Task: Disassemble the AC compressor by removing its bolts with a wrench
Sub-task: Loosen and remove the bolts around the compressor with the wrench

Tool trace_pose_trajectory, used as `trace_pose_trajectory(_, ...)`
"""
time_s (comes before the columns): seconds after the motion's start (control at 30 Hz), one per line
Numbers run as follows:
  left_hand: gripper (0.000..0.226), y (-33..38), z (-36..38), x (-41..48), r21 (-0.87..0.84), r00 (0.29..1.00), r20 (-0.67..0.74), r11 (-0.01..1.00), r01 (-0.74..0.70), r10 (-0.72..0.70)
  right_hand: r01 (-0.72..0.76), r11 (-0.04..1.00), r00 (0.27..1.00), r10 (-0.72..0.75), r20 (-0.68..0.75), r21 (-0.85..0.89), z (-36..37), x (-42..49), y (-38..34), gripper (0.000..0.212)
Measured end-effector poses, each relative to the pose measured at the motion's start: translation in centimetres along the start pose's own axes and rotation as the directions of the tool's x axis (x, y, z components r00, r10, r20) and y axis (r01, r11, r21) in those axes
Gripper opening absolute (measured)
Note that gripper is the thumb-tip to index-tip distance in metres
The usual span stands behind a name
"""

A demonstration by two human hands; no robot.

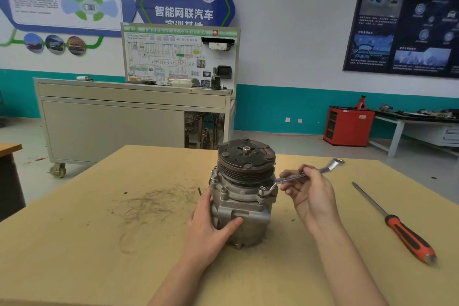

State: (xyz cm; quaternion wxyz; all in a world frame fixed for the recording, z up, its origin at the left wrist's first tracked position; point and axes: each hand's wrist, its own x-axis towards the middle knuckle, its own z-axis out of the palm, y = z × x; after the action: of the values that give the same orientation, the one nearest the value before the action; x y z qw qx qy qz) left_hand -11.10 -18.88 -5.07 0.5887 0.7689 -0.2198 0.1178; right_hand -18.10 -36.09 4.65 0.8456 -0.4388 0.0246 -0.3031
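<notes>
Compressor [242,208] stands upright in the middle of the tan table [124,243], with its dark round pulley [246,159] on top. The left hand [211,226] grips the grey body from the left side. Its thumb lies across the front and its fingers are hidden behind. The right hand [308,194] holds the wrench [291,177] by the middle with curled fingers. The near ring end of the wrench sits over a bolt [263,191] at the right front of the compressor. The other end sticks up and out to the right. A screwdriver [397,226] with an orange and black handle lies on the table, well to the right of the hands. Dark scratch marks [154,204] show on the table left of the compressor.
</notes>
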Motion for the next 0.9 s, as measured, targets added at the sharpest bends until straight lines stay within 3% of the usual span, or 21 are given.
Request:
trace_pose_trajectory(0.07, 0.097, -0.1, 0.0, 0.0, 0.0, 1.0, 0.0, 1.0, 0.008, -0.008, -0.048, 0.999, 0.999, 0.049, -0.004, 0.024, 0.3, 0.8, -0.7, 0.025)
trace_pose_trajectory(0.13, 0.095, -0.2, -0.1, 0.0, -0.006, 1.0, 0.003, 1.0, 0.012, -0.012, 0.025, 0.998, 0.998, -0.022, -0.051, 0.056, 0.1, 0.9, -1.7, 0.024)
trace_pose_trajectory(0.2, 0.094, -0.2, -0.1, 0.0, -0.004, 1.0, 0.005, 1.0, 0.008, -0.008, 0.162, 0.984, 0.983, -0.168, -0.07, -0.075, -0.4, 0.1, -2.6, 0.022)
trace_pose_trajectory(0.23, 0.095, -0.2, -0.1, 0.0, 0.001, 1.0, 0.004, 1.0, 0.006, -0.006, 0.234, 0.943, 0.968, -0.249, -0.036, -0.236, -0.6, -0.6, -2.8, 0.019)
trace_pose_trajectory(0.27, 0.095, -0.2, 0.0, 0.0, 0.004, 1.0, 0.004, 1.0, 0.004, -0.004, 0.29, 0.858, 0.952, -0.304, 0.035, -0.424, -0.8, -1.5, -2.8, 0.015)
trace_pose_trajectory(0.33, 0.094, -0.2, 0.0, 0.0, 0.004, 1.0, 0.003, 1.0, -0.005, 0.005, 0.357, 0.642, 0.933, -0.272, 0.233, -0.678, -0.7, -3.0, -1.9, 0.006)
trace_pose_trajectory(0.43, 0.092, -0.1, 0.1, 0.0, 0.003, 1.0, -0.01, 1.0, -0.011, 0.011, 0.423, 0.439, 0.906, -0.2, 0.373, -0.792, -0.2, -4.1, 0.0, 0.012)
trace_pose_trajectory(0.6, 0.094, 0.0, 0.0, -0.1, 0.023, 1.0, -0.017, 1.0, -0.01, 0.011, 0.439, 0.246, 0.889, -0.262, 0.377, -0.864, 0.0, -3.4, 0.8, 0.023)
trace_pose_trajectory(0.77, 0.096, 0.0, 0.0, 0.0, 0.022, 1.0, -0.014, 1.0, -0.01, 0.01, 0.469, 0.178, 0.873, -0.24, 0.424, -0.865, 0.1, -3.4, 0.8, 0.028)
trace_pose_trajectory(0.9, 0.096, 0.0, 0.0, 0.0, 0.017, 1.0, -0.006, 1.0, -0.001, 0.001, 0.452, 0.325, 0.892, -0.163, 0.422, -0.831, -0.1, -3.1, 0.4, 0.024)
